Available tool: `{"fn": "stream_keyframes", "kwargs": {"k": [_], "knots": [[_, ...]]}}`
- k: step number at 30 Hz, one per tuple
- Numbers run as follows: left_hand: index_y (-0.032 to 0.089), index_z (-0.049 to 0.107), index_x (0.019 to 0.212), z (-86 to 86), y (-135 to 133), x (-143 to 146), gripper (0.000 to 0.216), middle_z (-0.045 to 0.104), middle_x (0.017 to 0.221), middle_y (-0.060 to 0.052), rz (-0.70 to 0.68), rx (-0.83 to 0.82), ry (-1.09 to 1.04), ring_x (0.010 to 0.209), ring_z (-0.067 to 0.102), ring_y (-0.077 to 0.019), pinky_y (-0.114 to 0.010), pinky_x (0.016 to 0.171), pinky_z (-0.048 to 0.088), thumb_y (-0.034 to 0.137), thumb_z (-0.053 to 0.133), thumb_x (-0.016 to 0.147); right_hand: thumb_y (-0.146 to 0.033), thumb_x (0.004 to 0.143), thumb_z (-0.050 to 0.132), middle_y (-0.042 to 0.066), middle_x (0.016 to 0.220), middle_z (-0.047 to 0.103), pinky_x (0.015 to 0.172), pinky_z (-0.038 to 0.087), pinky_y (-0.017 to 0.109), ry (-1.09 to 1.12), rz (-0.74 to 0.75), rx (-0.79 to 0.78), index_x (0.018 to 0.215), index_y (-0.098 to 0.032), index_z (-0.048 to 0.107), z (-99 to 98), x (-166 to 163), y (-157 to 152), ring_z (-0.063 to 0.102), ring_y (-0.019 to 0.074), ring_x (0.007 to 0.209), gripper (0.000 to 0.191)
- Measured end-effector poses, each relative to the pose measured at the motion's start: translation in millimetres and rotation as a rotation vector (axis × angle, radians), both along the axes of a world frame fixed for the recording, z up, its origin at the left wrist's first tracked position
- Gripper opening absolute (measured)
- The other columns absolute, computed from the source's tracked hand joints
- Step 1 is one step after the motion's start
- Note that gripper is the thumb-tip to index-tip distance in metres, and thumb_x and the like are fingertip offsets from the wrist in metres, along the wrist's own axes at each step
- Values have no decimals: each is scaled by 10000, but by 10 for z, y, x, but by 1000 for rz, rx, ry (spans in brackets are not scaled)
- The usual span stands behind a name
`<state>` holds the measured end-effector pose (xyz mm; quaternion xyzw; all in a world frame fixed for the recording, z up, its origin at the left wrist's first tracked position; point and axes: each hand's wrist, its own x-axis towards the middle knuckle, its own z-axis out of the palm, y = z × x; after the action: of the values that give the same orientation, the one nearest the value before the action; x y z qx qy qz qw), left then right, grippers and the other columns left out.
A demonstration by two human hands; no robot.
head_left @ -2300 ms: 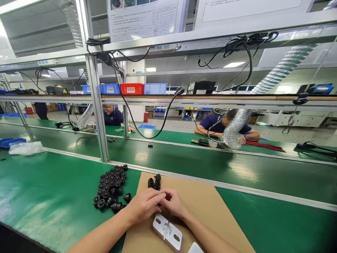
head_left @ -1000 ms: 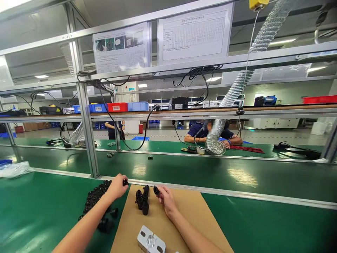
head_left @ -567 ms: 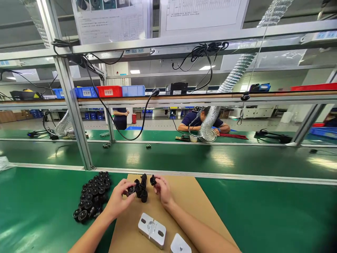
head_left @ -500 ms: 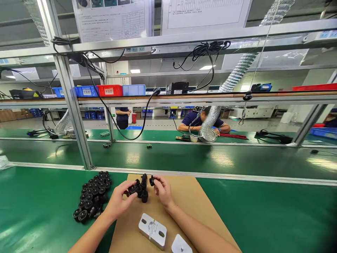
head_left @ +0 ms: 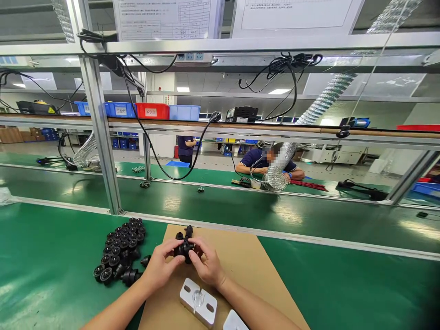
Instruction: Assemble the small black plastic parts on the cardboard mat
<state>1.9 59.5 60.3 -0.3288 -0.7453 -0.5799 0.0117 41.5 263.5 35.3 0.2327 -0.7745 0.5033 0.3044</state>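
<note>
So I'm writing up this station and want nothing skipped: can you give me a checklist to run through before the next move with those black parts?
1. Both hands on the piece: left hand and right hand meet on the black part. Ok.
2. Two pieces seated fully together: hidden by the fingers. Cannot tell.
3. Work held over the cardboard sheet, not the green mat. Ok.
4. Supply within reach: pile of black parts lies just beside the left hand. Ok.
5. Metal fixture block bare on top, near the wrists. Ok.
6. Small group of black parts beyond the hands, apart from the pile. Ok.
</note>
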Motion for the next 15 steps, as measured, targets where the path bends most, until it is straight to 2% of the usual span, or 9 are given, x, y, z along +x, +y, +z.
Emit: {"fn": "stream_keyframes", "kwargs": {"k": [6, 10, 15], "knots": [[292, 738, 1312, -150, 11, -55, 406, 747, 1324, -73, -20, 26, 19, 1239, 672, -293, -443, 1114, 526, 294, 735, 906, -252, 983, 582, 81, 1022, 680, 725, 548, 327, 65, 28, 52, 1255, -241, 637, 18, 2, -14, 634, 198, 839, 278], [280, 730, 1327, -171, 11, -53, 412, 732, 1346, -86, -23, 36, -5, 1258, 663, -298, -454, 1132, 522, 318, 727, 917, -232, 979, 578, 109, 1080, 682, 725, 578, 337, 123, 21, 91, 1272, -227, 625, 9, 6, -4, 655, 210, 869, 297], [280, 724, 1339, -164, 14, -71, 414, 731, 1344, -87, -56, 55, -35, 1255, 665, -294, -441, 1119, 529, 327, 704, 928, -187, 979, 571, 145, 1214, 666, 660, 594, 308, 178, 33, 174, 1337, -230, 600, -24, -27, 53, 661, 179, 800, 362]]}}
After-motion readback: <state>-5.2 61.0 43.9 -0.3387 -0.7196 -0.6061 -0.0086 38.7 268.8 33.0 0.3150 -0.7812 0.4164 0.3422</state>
